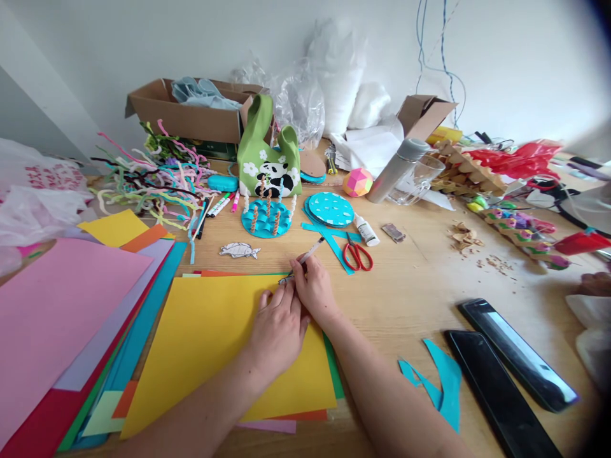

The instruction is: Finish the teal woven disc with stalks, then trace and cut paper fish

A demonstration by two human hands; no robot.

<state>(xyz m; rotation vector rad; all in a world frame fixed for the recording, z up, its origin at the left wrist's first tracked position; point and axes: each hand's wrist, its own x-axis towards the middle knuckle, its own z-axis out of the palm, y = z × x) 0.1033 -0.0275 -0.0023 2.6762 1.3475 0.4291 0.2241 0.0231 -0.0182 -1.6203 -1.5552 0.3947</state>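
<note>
My right hand [316, 289] grips a slim pen [311, 250] with a pale barrel; its dark end points up and away. Beside it my left hand [278, 327] lies flat on a yellow sheet of paper [205, 343], fingers stretched and close to the right hand. Just past the left fingertips, near the sheet's far edge, shows a small drawn shape [285, 279], mostly covered by the hands. A paper fish cutout [239, 250] with dark outlines rests on the table beyond the sheet. Red-handled scissors [358, 256] lie to the right, partly over a blue paper strip [340, 251].
Coloured paper [62, 299] is stacked at left, near pipe cleaners [153, 168]. A blue disc with twisted posts [266, 219] stands before a green panda bag [258, 152]. A white bottle [366, 230], a grey flask [398, 170], two phones [518, 353] and blue scraps [446, 381] are to the right.
</note>
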